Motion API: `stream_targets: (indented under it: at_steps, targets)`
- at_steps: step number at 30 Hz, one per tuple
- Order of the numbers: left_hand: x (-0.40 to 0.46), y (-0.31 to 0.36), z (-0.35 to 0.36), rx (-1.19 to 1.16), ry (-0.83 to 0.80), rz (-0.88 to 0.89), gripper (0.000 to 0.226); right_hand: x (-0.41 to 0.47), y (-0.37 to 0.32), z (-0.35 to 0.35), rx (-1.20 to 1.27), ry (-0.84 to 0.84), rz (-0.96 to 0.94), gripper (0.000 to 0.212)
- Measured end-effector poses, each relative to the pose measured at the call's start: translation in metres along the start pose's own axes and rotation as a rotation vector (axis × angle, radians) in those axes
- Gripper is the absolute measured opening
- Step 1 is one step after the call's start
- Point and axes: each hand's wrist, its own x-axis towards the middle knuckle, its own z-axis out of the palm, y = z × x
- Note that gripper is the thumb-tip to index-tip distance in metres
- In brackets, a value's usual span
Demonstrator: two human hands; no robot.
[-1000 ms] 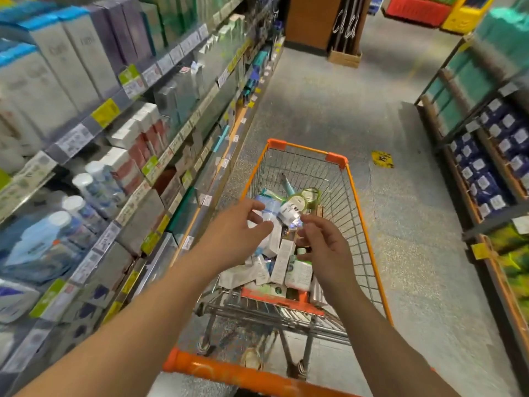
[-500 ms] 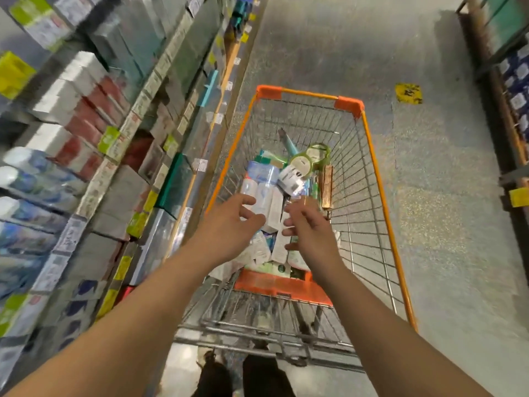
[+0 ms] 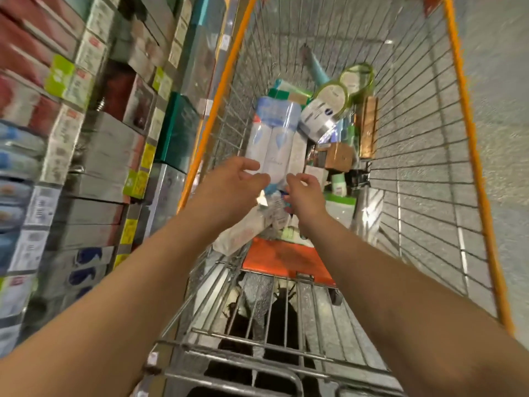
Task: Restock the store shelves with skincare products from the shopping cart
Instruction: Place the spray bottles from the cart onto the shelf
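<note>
A shrink-wrapped twin pack of white bottles with pale blue caps [image 3: 273, 144] lies in the orange-rimmed wire cart [image 3: 461, 90]. Left hand [image 3: 229, 187] and right hand [image 3: 305, 196] hover at its near end, fingers loosely curled, holding nothing. Its lettering is too blurred to read.

Retail shop aisle: tiered shelves [image 3: 94, 156] of boxed goods with yellow price tags [image 3: 147, 156], beside an orange-rimmed wire shopping cart [image 3: 423, 156] on speckled grey floor [image 3: 498, 90].
</note>
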Motion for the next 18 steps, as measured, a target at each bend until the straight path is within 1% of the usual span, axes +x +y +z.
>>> stream_targets:
  at_steps: [4,8,10,13,15,16,18]
  targets:
    - [0.014,-0.007,0.004,0.040,-0.011,-0.031,0.025,0.032,0.013,0.013,-0.029,-0.031,0.049,0.059]
    - [0.018,-0.016,0.003,-0.001,-0.010,-0.064,0.024,0.050,0.017,0.024,0.003,-0.072,0.093,0.069]
    - [0.019,-0.017,0.003,0.016,-0.011,-0.074,0.024,0.052,0.017,0.033,0.068,-0.075,0.118,0.077]
    - [0.019,-0.019,0.004,0.017,-0.002,-0.083,0.022,0.053,0.019,0.047,0.248,-0.095,0.165,0.090]
    - [0.020,-0.020,0.004,0.011,0.001,-0.088,0.020,0.055,0.018,0.051,0.339,-0.083,0.199,0.087]
    - [0.020,-0.020,0.004,0.015,-0.003,-0.089,0.019,0.057,0.017,0.051,0.357,-0.076,0.217,0.081]
    - [0.020,-0.021,0.004,0.023,-0.014,-0.085,0.018,0.063,0.018,0.050,0.339,-0.095,0.235,0.062]
